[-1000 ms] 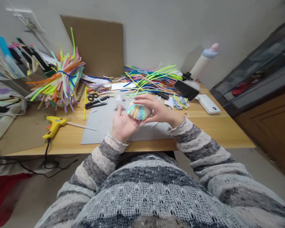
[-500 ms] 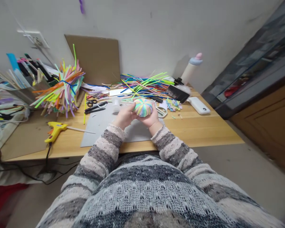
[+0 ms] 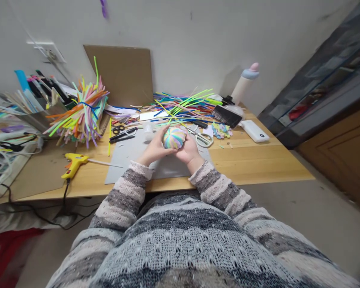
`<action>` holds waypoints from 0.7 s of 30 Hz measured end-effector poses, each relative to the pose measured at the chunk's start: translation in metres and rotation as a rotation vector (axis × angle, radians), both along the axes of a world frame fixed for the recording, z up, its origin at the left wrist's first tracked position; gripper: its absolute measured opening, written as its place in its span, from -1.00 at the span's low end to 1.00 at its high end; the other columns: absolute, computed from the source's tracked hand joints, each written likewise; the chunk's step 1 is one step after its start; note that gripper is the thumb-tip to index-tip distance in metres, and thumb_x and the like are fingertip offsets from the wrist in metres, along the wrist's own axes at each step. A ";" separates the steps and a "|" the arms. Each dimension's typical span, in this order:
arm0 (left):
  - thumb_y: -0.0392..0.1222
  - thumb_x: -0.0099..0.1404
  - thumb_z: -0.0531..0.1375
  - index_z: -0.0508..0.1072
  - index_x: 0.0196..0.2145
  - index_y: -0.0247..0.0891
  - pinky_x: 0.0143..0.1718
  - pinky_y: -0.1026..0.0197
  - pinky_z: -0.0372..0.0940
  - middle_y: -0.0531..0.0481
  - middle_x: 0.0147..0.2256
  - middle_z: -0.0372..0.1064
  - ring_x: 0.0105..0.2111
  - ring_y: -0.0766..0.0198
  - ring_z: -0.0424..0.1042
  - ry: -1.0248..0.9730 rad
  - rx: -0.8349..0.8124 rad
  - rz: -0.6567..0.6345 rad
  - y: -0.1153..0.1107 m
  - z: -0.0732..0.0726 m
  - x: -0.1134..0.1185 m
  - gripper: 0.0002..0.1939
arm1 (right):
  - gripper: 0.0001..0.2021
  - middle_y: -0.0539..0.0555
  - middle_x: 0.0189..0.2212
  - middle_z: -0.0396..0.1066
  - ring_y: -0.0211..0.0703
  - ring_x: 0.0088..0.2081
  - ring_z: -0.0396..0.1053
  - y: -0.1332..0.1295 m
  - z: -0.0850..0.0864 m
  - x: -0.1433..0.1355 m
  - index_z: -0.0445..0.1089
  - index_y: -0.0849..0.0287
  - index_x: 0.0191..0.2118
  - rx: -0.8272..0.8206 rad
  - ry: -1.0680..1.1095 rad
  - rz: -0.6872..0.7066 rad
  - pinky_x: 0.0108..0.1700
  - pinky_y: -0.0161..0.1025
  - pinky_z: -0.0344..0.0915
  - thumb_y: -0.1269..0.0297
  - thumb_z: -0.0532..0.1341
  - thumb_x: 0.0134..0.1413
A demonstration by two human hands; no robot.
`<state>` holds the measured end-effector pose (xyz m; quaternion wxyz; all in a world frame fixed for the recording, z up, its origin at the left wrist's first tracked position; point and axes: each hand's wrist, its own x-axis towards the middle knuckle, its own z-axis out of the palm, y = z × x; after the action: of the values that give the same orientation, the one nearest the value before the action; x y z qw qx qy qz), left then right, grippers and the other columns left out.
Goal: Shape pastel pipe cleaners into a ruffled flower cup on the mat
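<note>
A round ball striped in pastel colours (image 3: 174, 138) is held between both hands above a grey mat (image 3: 117, 168). My left hand (image 3: 155, 149) wraps its left side, with the thumb under its lower edge. On the right, my right hand (image 3: 189, 149) cups the ball from the side and below; some fingers are hidden. White-handled scissors (image 3: 204, 139) lie just right of my right hand. A small clear cup (image 3: 148, 132) stands behind my left hand.
A yellow glue gun (image 3: 74, 165) and a bundle of coloured stems (image 3: 88, 112) are at the left. Loose stems (image 3: 186, 106) lie along the back. A phone (image 3: 227, 116), pastel scraps (image 3: 221, 130) and a white power bank (image 3: 255, 131) are at the right.
The ball has turned and shifted slightly left and down in my hands. My left hand is now spread further around its side. The whole view has shifted a little.
</note>
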<state>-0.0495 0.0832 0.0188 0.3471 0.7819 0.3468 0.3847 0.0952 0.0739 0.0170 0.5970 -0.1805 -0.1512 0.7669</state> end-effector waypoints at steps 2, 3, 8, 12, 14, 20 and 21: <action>-0.13 -0.02 0.37 0.04 0.27 -0.29 0.25 -0.01 -0.01 -0.26 0.25 0.03 0.23 -0.06 0.08 0.002 -0.007 -0.020 -0.001 -0.009 -0.006 -0.04 | -0.62 0.01 -0.25 0.50 -0.16 -0.22 0.45 -0.005 -0.004 0.007 0.35 0.05 -0.04 -0.045 -0.107 0.037 0.00 -0.03 0.36 0.18 -0.17 0.33; -0.13 -0.01 0.36 0.05 0.26 -0.29 0.25 -0.01 0.00 -0.26 0.24 0.04 0.23 -0.05 0.10 0.027 -0.012 -0.040 -0.001 -0.013 -0.009 -0.06 | -0.63 0.02 -0.26 0.50 -0.16 -0.23 0.45 -0.007 -0.007 0.012 0.37 0.08 -0.07 -0.079 -0.174 0.049 -0.01 -0.05 0.36 0.20 -0.16 0.33; -0.15 -0.10 0.40 0.18 0.21 -0.24 0.22 -0.09 0.03 -0.24 0.18 0.18 0.18 -0.10 0.18 0.223 -0.022 -0.097 0.001 -0.028 -0.017 -0.08 | -0.69 0.06 -0.23 0.49 -0.23 -0.15 0.43 -0.009 -0.018 0.038 0.44 0.14 -0.24 -0.168 -0.366 -0.063 0.04 -0.20 0.29 0.23 -0.04 0.29; -0.14 -0.11 0.41 0.18 0.22 -0.21 0.26 -0.09 -0.06 -0.23 0.24 0.08 0.24 -0.08 0.07 0.184 -0.040 -0.061 -0.003 -0.021 -0.023 -0.07 | -0.76 -0.03 -0.26 0.48 -0.34 -0.15 0.42 -0.008 -0.010 0.060 0.45 0.12 -0.31 -0.175 -0.432 -0.216 0.07 -0.31 0.23 0.31 0.04 0.25; -0.10 0.06 0.32 0.17 0.21 -0.16 0.26 -0.05 -0.04 -0.18 0.26 0.06 0.26 0.01 0.05 -0.006 -0.093 0.026 -0.008 -0.012 -0.031 -0.22 | -0.78 -0.06 -0.28 0.48 -0.38 -0.17 0.42 -0.009 -0.001 0.076 0.45 0.11 -0.33 -0.154 -0.449 -0.287 0.04 -0.36 0.24 0.33 0.06 0.23; -0.19 0.18 0.24 0.33 -0.01 -0.16 0.24 -0.03 0.04 -0.07 0.02 0.37 0.12 0.15 0.28 -0.560 -0.430 0.334 -0.028 0.003 -0.074 -0.60 | -0.81 -0.01 -0.28 0.50 -0.29 -0.15 0.44 -0.017 0.016 0.140 0.44 0.11 -0.34 -0.011 -0.540 -0.484 0.00 -0.27 0.32 0.33 0.07 0.15; -0.21 0.19 0.23 0.33 -0.03 -0.18 0.24 -0.04 0.04 -0.06 -0.02 0.39 0.09 0.17 0.31 -0.573 -0.472 0.350 -0.031 0.002 -0.080 -0.63 | -0.81 -0.01 -0.26 0.50 -0.28 -0.13 0.44 -0.018 0.015 0.147 0.44 0.09 -0.33 0.027 -0.561 -0.530 0.02 -0.23 0.33 0.32 0.07 0.14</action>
<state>-0.1290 0.0518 0.0210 0.5287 0.4714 0.4426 0.5499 0.2427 0.0555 0.0324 0.7121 -0.4085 -0.2669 0.5048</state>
